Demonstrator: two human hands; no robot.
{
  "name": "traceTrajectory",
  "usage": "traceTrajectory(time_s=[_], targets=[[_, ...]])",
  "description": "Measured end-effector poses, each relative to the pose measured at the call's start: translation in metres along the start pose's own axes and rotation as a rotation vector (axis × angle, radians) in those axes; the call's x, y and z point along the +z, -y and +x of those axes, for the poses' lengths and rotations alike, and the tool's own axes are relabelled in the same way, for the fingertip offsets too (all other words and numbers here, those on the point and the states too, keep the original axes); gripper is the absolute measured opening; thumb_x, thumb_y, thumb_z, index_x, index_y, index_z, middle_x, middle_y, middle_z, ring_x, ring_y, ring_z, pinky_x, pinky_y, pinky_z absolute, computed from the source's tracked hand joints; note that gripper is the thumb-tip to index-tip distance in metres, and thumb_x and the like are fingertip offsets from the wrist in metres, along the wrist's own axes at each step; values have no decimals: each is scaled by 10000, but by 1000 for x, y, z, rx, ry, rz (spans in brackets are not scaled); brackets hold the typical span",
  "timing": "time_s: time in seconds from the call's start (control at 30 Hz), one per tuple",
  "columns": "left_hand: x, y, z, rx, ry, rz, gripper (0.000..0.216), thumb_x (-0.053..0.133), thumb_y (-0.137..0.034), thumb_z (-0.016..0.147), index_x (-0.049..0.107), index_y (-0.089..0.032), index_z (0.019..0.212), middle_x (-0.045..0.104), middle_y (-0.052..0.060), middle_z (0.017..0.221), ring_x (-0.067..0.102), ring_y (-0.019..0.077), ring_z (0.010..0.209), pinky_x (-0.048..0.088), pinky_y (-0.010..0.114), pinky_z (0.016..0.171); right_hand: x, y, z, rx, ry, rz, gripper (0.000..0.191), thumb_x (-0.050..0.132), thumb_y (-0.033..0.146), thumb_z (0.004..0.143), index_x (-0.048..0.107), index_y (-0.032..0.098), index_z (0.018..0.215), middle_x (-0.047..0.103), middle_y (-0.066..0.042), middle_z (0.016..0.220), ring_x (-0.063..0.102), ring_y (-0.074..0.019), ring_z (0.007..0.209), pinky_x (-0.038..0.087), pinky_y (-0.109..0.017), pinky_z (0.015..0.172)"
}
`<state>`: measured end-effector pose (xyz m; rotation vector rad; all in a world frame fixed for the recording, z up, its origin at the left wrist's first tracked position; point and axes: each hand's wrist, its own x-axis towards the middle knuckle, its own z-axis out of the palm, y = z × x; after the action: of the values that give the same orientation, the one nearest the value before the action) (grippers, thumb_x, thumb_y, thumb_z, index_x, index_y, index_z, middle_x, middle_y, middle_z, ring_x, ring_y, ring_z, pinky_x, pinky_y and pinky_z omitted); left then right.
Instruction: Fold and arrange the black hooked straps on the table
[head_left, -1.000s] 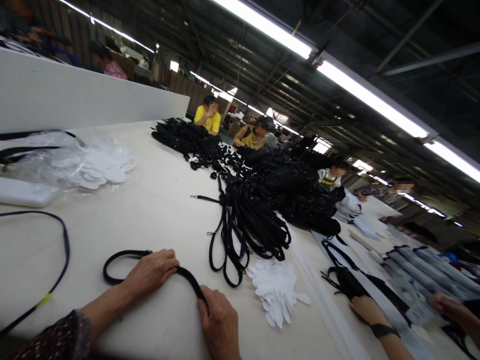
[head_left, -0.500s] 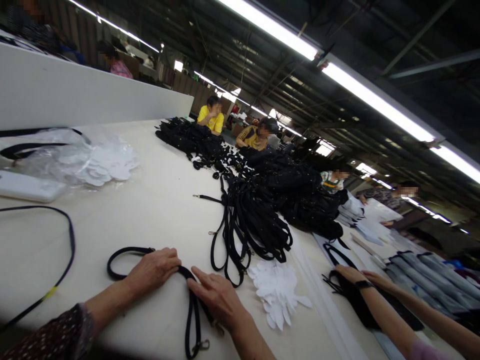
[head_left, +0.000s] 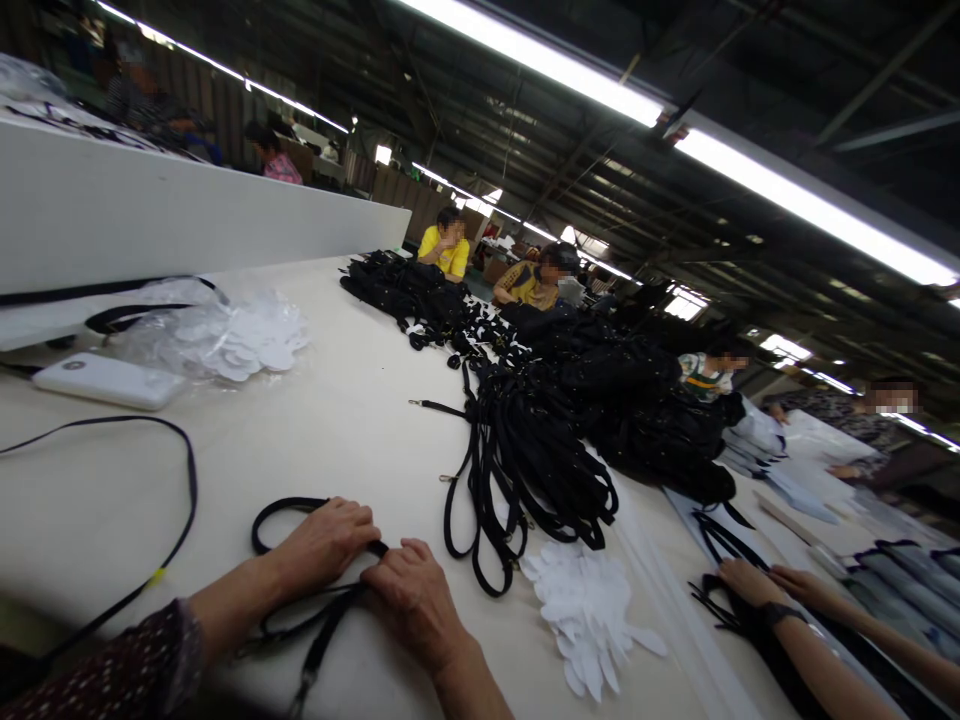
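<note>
- Right hand (head_left: pixel 411 598) now drawn in beside left hand (head_left: pixel 324 541), knuckles nearly touching, low centre of frame.
- Black strap (head_left: pixel 315 620) now doubled, tail trailing toward bottom edge.

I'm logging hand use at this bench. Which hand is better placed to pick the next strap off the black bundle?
Probably the right hand: it lies nearer the strap bundle. The left hand sits farther away, pressing the folded strap on the table.

Black woven strap (head_left: pixel 289 510) is showing under both hands; dark sleeve w/ small pale dots (head_left: pixel 120 670) is covering left forearm. Cream tabletop (head_left: pixel 360 400) is carrying black strap pile (head_left: pixel 532 450), white cutout pieces (head_left: pixel 585 610), white flat device (head_left: pixel 109 380).
</note>
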<state>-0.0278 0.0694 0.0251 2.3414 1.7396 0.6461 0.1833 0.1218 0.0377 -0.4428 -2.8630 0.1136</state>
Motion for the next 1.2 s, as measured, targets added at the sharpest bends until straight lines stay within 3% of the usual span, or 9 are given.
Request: traceTrajectory(time_s=[0.13,0.27,0.4,0.5,0.67,0.83,0.93,1.07,1.2], targets=[[-24,24,-20,-25,-44,50,294,555,-143,884,646,-312,1109,671,17,1173,585,238,1153,298,484,1087,8,4,0,62,-43,-9,113,564,332,956,645,274,1010,662,13,830,592,-151,863,383,-336,1016],[-28,43,-37,-83,-58,-32,414,533,-145,873,610,-353,1223,663,12,1229,599,219,1158,408,388,1008,8,7,0,103,-47,-21,85,586,301,939,651,281,991,670,17,827,587,-154,859,361,-351,1042],[-22,49,-38,-145,-73,-260,430,511,-189,875,556,-283,1293,679,29,1156,636,190,1064,498,319,948,9,11,1,165,-13,32,85,603,291,929,657,291,995,701,27,873,602,-158,864,348,-397,1064],[-23,48,-33,-156,-28,-316,320,517,-181,854,642,-270,1135,685,16,1085,642,186,1034,509,307,926,10,17,7,201,-27,95,65,604,254,927,655,285,956,717,25,1100,621,-165,971,316,-454,1100],[-20,41,-28,-158,12,-343,379,526,-126,808,637,-276,1137,689,8,1051,656,179,1001,517,302,912,18,29,33,242,-66,144,50,643,286,907,679,273,875,451,15,1542,439,-288,1368,292,-567,1113],[-17,34,-29,-193,-21,-368,438,533,-140,818,601,-271,1230,709,30,1147,656,200,1070,515,335,960,31,34,47,377,-92,219,117,684,281,882,696,312,994,656,1,1266,596,-219,1086,462,-396,934],[-29,38,-33,-260,-7,-414,445,512,-266,905,533,-288,1348,738,9,1124,690,187,1017,528,314,930,37,35,44,406,-122,213,79,654,255,903,691,288,965,695,4,1055,588,-191,941,463,-321,831],[-53,58,-43,-381,-64,-415,437,378,-445,998,520,-322,1393,735,0,1211,678,206,1127,519,315,971,39,36,41,410,-129,196,81,669,213,891,673,278,940,692,12,1025,577,-183,925,439,-303,814],[-66,62,-57,-436,-25,-369,534,424,-549,963,494,-294,1426,653,45,1367,598,242,1267,467,382,1084,38,35,42,403,-125,207,72,665,224,898,664,279,944,695,18,1015,578,-187,925,432,-300,806]])
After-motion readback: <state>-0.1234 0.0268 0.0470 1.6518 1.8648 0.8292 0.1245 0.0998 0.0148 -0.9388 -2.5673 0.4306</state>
